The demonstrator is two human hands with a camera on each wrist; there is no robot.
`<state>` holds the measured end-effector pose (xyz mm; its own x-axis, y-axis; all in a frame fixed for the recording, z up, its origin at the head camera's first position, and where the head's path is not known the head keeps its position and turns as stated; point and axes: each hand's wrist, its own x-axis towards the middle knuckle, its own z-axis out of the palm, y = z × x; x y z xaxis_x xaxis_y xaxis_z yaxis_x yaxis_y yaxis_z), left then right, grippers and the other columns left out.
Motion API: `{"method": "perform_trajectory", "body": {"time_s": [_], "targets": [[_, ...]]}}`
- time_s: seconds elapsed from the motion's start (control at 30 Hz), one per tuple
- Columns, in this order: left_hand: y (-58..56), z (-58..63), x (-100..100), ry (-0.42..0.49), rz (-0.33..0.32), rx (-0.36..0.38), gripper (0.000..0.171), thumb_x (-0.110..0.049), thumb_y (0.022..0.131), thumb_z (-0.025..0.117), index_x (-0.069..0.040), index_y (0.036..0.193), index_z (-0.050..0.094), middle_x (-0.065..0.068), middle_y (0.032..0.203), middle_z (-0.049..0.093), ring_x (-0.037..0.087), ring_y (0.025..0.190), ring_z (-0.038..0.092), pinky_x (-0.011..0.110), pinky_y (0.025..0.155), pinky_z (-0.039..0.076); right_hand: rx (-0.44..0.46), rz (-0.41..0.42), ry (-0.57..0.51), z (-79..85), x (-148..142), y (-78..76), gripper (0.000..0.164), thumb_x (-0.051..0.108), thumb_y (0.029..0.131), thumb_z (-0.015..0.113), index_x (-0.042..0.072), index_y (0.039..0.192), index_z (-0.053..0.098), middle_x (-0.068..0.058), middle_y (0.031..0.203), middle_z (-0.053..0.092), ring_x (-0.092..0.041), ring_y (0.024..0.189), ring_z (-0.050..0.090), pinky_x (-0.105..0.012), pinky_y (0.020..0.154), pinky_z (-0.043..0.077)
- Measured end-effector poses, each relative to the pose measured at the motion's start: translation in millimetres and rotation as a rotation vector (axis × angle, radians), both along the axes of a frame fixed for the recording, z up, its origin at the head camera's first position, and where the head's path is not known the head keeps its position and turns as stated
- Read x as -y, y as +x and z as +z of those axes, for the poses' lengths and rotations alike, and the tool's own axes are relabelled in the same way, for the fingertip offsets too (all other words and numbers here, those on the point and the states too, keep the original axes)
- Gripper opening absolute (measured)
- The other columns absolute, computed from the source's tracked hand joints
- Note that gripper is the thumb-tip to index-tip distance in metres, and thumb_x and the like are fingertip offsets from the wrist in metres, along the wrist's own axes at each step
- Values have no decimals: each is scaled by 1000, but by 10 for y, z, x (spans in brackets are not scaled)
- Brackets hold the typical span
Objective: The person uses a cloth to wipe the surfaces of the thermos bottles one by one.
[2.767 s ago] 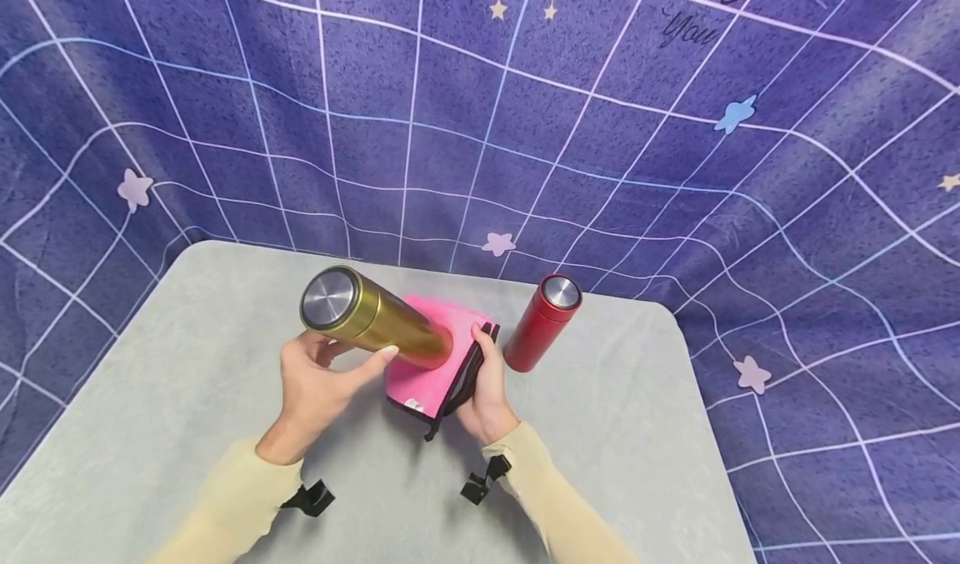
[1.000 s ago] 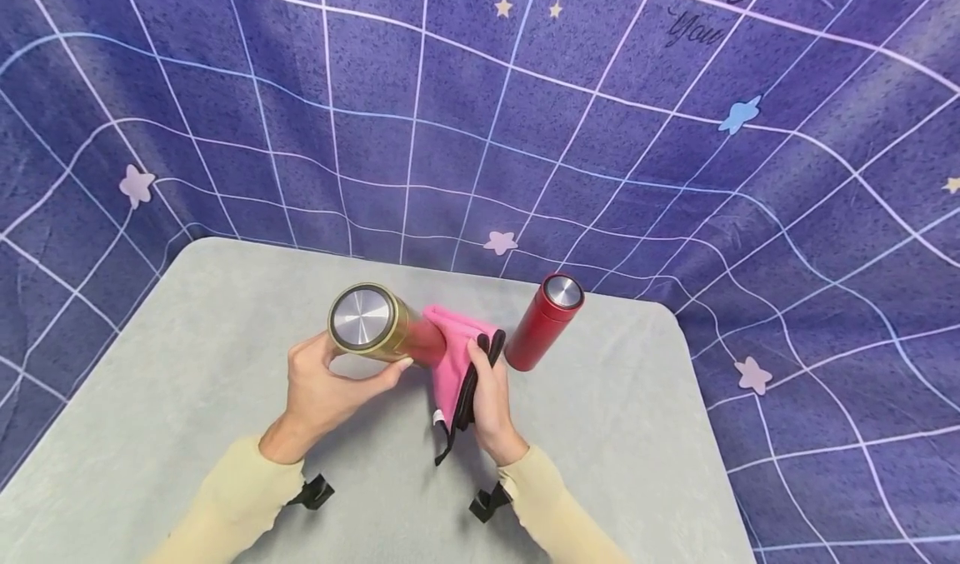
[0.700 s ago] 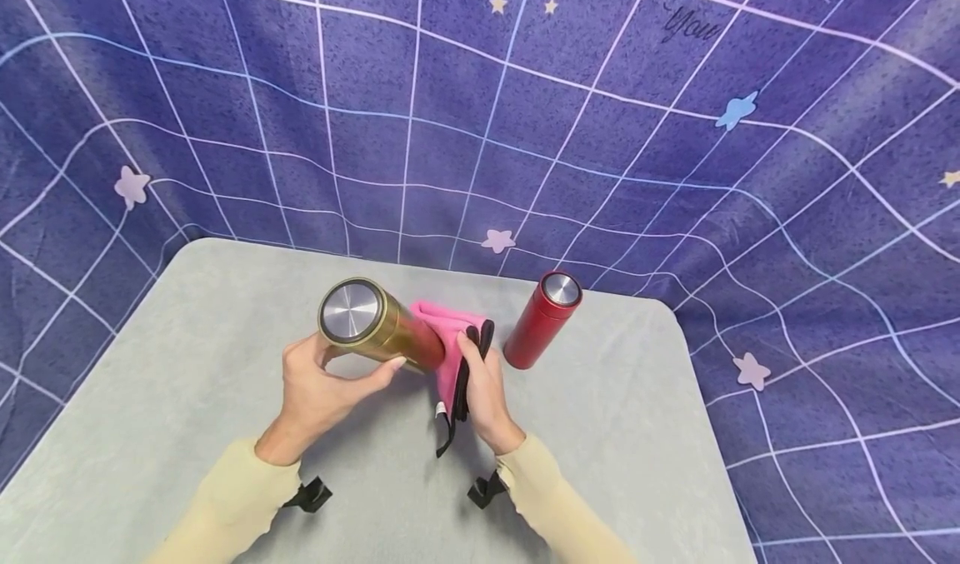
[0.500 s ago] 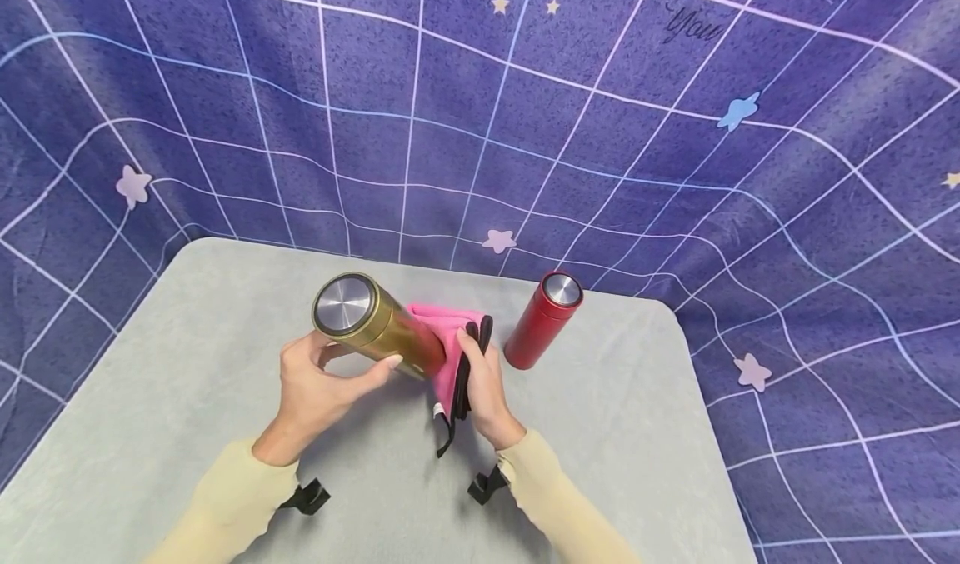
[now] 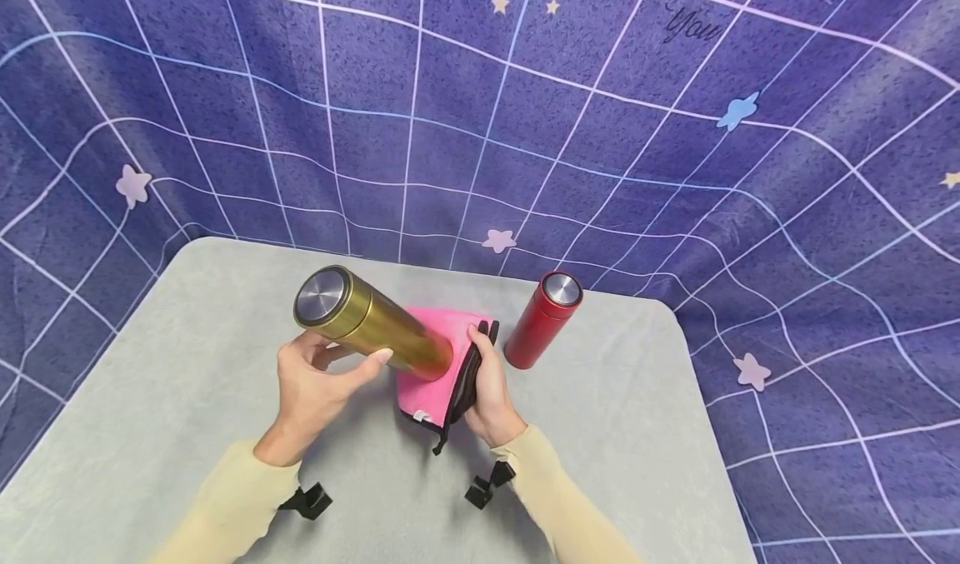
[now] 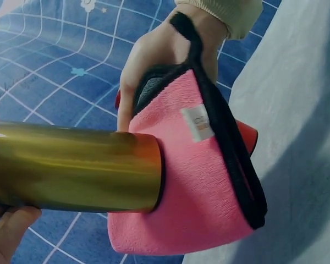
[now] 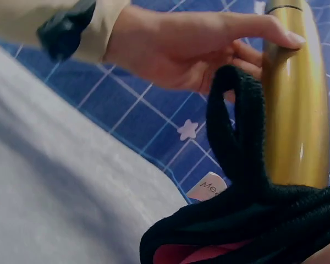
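Observation:
My left hand [image 5: 315, 389] grips a gold thermos bottle [image 5: 378, 322] by its upper half, below the steel-topped lid. The bottle leans, its lid up and to the left, its base to the right. My right hand [image 5: 491, 393] holds a folded pink cleaning cloth [image 5: 423, 401] with black edging, a loop and a small white label. In the left wrist view, the bottle's base [image 6: 151, 173] meets the face of the cloth [image 6: 192, 181]. The right wrist view has the cloth's black loop [image 7: 225, 115] in front of the bottle [image 7: 297, 104]. Most right-hand fingers are hidden behind the cloth.
A red thermos bottle [image 5: 536, 331] stands upright on the light grey table [image 5: 615, 431], just right of the cloth. Behind the table hangs a purple-blue curtain [image 5: 480, 131] with grid lines and stars. Black wrist mounts [image 5: 311, 501] stick out from both sleeves.
Over the last half second the gold bottle has tipped further left. The cloth has swung so its pink face shows more. A second ago the bottle was more upright. The red bottle has not moved.

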<state>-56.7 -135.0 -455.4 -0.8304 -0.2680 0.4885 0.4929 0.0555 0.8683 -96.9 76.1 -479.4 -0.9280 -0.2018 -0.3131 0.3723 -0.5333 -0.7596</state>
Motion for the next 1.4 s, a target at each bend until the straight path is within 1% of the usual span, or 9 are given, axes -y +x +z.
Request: {"method": "perform_trajectory", "body": {"time_s": [0.13,0.33,0.47,0.57,0.8,1.03,1.13,1.23,1.4], "targets": [[-16,-26,-21,38,-6,-36,37,21,69,84,13,103,73,-2,94,80,6,78,75,23,81,64,60,-21,-27,-4,15,4,33,40,111,49,13,124,63,-1,109,75,-15,99,73,-34,89,62],[-40,-69,-44,105,-19,-90,40,24,67,83,14,105,72,1,94,80,7,76,75,23,80,64,73,-13,-32,-7,18,46,34,40,111,48,13,126,62,-1,110,75,-15,99,73,-33,89,62],[-58,-74,-58,119,-30,-131,43,24,66,83,13,106,73,2,96,80,8,77,75,21,81,63,78,-12,-33,-24,6,70,33,39,111,48,13,125,62,0,109,76,-14,98,73,-32,86,62],[-68,-63,-66,103,-28,-140,43,23,66,83,13,107,73,2,96,80,8,78,75,21,82,63,86,-11,-34,-40,-7,84,33,39,111,48,13,126,64,-1,110,77,-13,99,74,-32,86,62],[-162,-5,-57,-4,10,-100,40,18,68,88,9,105,75,-2,94,79,7,79,74,23,82,63,112,-18,3,-90,-59,130,35,42,109,51,15,124,66,0,110,78,-14,100,74,-34,87,61],[-278,41,18,-123,74,-48,41,8,69,93,2,107,78,-11,98,79,5,87,75,20,80,63,108,-63,44,-149,-163,194,29,41,108,54,16,119,64,2,106,76,-13,95,72,-32,85,60],[-304,26,75,-159,105,9,43,4,70,96,-3,109,80,-16,99,78,3,89,74,19,79,63,116,-59,57,-172,-221,226,26,40,109,55,17,115,63,4,101,75,-13,90,71,-31,82,60],[-338,-7,126,-195,126,64,44,-1,71,99,-8,110,81,-18,100,78,2,87,75,18,77,63,111,-21,71,-186,-290,267,25,42,108,56,18,112,62,4,97,74,-13,86,71,-32,79,60],[-420,-83,188,-261,150,127,45,-13,73,101,-17,114,82,-9,106,81,2,86,75,17,78,62,96,13,91,-198,-431,346,27,44,108,58,18,113,62,4,96,75,-13,85,72,-32,77,61]]}}
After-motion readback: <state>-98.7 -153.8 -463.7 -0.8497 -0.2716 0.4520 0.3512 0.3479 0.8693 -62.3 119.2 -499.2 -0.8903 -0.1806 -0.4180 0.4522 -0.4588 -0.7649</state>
